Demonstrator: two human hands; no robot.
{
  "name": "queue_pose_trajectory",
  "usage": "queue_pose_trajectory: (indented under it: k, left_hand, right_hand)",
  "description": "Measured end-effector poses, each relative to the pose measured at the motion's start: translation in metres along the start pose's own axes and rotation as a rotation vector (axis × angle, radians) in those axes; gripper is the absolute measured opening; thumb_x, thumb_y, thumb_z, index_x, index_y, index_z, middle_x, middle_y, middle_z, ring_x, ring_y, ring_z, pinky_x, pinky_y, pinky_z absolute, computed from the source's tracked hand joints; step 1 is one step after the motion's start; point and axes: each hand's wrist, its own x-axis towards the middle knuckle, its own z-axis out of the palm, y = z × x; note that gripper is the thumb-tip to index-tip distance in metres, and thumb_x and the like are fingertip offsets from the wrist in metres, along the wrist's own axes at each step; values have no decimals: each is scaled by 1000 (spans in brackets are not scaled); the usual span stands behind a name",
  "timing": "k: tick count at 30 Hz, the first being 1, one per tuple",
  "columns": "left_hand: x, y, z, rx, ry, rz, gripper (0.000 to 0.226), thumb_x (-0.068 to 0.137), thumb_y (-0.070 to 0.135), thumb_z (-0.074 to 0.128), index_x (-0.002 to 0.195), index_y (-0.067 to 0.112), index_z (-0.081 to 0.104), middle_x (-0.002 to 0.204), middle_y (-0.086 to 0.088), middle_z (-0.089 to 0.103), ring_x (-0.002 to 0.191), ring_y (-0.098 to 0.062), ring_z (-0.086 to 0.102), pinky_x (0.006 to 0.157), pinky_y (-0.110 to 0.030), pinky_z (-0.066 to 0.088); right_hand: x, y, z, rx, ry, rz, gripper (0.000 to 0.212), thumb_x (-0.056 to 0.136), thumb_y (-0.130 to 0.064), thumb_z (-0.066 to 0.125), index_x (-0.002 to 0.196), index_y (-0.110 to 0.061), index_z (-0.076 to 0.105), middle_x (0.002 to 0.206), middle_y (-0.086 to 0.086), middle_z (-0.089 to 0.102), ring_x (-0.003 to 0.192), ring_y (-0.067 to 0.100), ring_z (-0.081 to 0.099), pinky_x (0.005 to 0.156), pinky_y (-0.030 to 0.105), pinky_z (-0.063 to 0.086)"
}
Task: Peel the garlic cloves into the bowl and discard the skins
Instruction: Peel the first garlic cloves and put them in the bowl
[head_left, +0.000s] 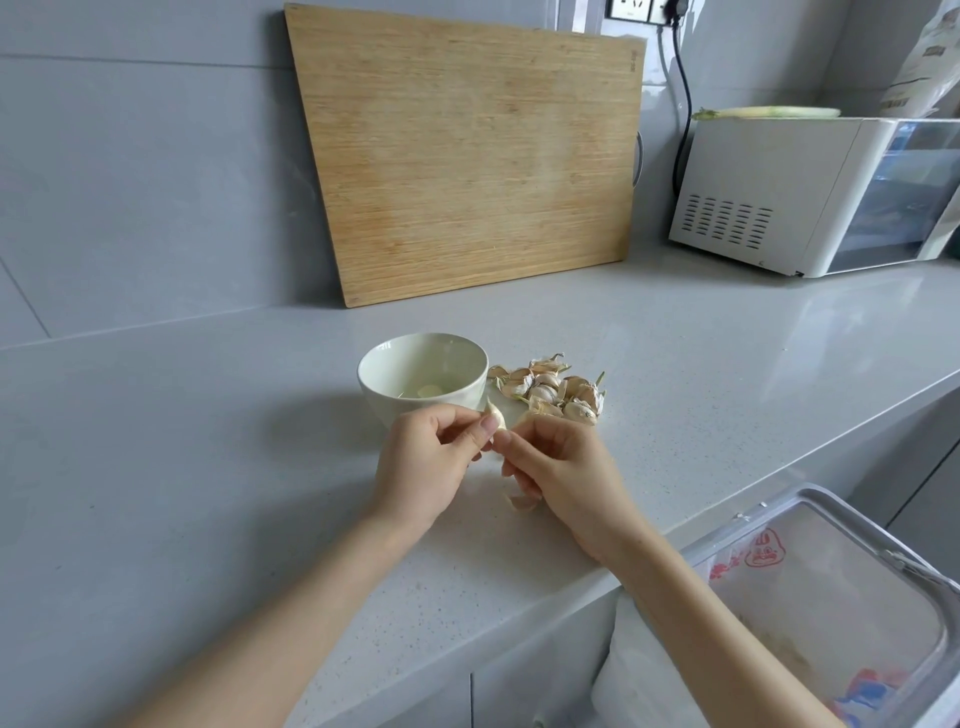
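A pale green bowl (387, 364) stands on the counter with one peeled clove (430, 390) at its bottom. Right of it lies a heap of unpeeled garlic cloves (553, 391). Just in front of the bowl, my left hand (426, 462) and my right hand (558, 467) both pinch one garlic clove (496, 415) between their fingertips, held above the counter. A loose piece of skin (521, 502) lies on the counter under my right hand.
A wooden cutting board (467, 150) leans on the tiled wall behind. A white appliance (810, 197) stands at the back right. Below the counter edge at the right, a bin with a plastic liner (831, 587) stands open.
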Motion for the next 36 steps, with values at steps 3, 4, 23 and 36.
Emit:
queue_pose_trajectory:
  k: [3,4,23,36]
  left_hand:
    - [0,2,-1,-115,-42,-28,19,86,14,63,68,16,68,52,10,61,51,0,51,50,-12,38]
    - [0,3,-1,-162,-63,-45,20,87,11,61,68,14,68,52,8,61,51,-1,51,51,-12,39]
    - [3,6,-1,-634,-218,-163,16,74,16,58,81,3,65,65,-3,62,59,-9,54,58,-18,48]
    - [1,7,-3,-443,-203,-17,14,72,15,61,78,2,64,63,-1,64,56,-10,57,57,-18,48]
  right_hand:
    - [0,-3,-4,162,-97,101,20,89,-14,60,74,0,60,58,4,54,48,12,41,45,20,34]
    - [0,-5,-7,235,-134,134,19,88,-11,59,72,-2,59,58,4,54,48,11,41,46,21,31]
    - [0,-8,-11,344,-326,115,20,86,-25,58,72,-11,55,64,5,45,55,12,29,51,23,27]
    - [-1,-9,-9,330,-301,115,24,87,-26,55,69,-9,53,62,2,50,53,13,29,50,25,24]
